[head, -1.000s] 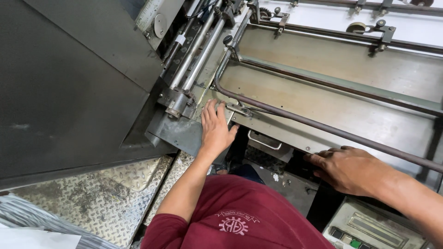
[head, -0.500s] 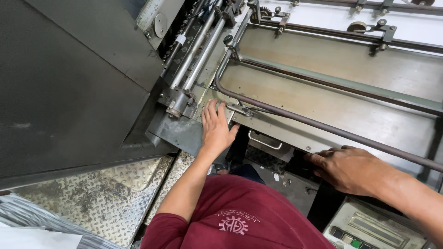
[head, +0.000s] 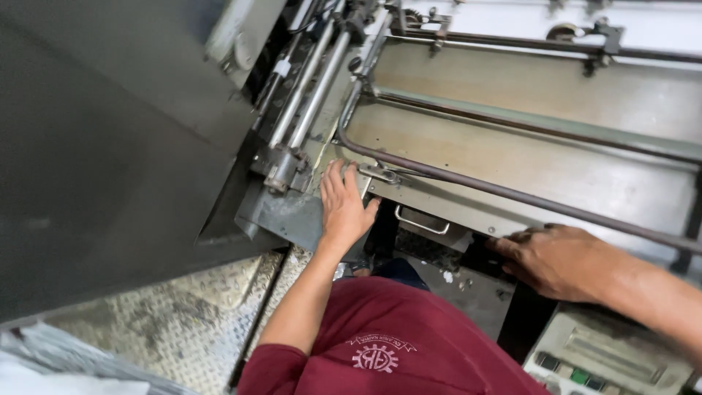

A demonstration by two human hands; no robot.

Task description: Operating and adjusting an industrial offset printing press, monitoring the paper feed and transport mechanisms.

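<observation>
Matt worn metal machine bed point(head: 556, 175); embossed steel floor plate point(head: 183, 322); cloth shirt point(head: 409, 336).

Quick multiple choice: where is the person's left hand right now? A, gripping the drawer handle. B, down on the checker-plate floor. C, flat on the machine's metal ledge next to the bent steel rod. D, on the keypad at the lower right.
C: the left hand lies open, palm down, on the metal ledge, its fingertips by the bent steel rod.

Steel rollers point(head: 311, 88) ran diagonally beside a dark panel point(head: 102, 139); diamond-plate floor point(head: 175, 322) lay below; a control box point(head: 610, 358) with coloured buttons sat lower right.
</observation>
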